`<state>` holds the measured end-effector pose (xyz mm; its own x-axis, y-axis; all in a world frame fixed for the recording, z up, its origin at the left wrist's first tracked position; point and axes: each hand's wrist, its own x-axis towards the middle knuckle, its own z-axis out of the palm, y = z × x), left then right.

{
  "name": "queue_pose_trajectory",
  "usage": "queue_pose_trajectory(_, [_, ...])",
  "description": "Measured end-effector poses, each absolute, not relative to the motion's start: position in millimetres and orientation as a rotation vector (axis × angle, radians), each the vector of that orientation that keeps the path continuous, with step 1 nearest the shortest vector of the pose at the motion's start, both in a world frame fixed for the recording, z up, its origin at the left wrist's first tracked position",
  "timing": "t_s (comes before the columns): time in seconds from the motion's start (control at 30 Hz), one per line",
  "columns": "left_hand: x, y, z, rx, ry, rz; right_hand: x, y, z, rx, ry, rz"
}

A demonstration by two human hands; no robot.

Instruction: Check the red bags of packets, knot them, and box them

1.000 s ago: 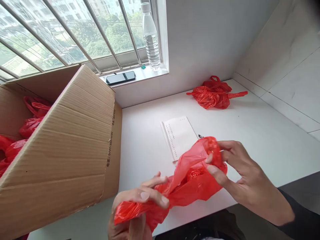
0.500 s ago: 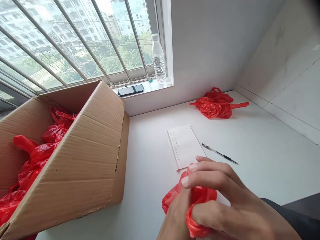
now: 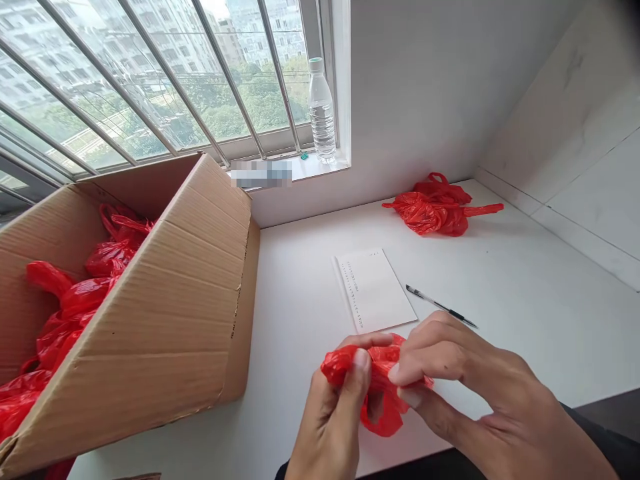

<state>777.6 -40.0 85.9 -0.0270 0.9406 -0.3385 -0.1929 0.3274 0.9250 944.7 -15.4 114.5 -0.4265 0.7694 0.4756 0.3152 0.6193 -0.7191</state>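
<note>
Where it's pinched, the red bag (image 3: 384,372) creases.

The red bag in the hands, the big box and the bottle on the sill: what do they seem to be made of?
Red bag: thin, glossy plastic film, it seems, from its fine crinkles and shiny highlights.
Box: probably corrugated cardboard, matt brown, with faint parallel ridges.
Bottle: likely clear plastic, see-through and shiny, with ribbed rings around its body.

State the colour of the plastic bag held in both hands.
The plastic bag is red; the head view shows it best.
</note>
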Motion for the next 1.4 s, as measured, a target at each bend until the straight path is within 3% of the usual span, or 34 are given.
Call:
queue_pose_trajectory(0.2, [770,-23,87,0.967,0.972,1.044,948,-10,102,-0.823,-2.03,0.764])
queue_pose_trajectory(0.33, [764,-28,74,1.178,0.902,1.032,950,5,83,-0.913,-2.062,1.015])
queue_pose_trajectory(0.57, [764,-32,40,1.901,1.209,1.341,947,13,71,-1.053,-1.929,1.402])
queue_pose_trajectory(0.77, [773,-33,25,2.003,1.315,1.564,949,23,71,-0.976,-2.023,1.556])
queue_pose_trajectory(1.2, [763,-27,21,2.138,1.269,1.379,950,18,65,-1.067,-1.864,1.404])
queue_pose_trajectory(1.4, [763,-31,14,2.181,1.399,1.345,953,17,64,-1.177,-1.855,1.143])
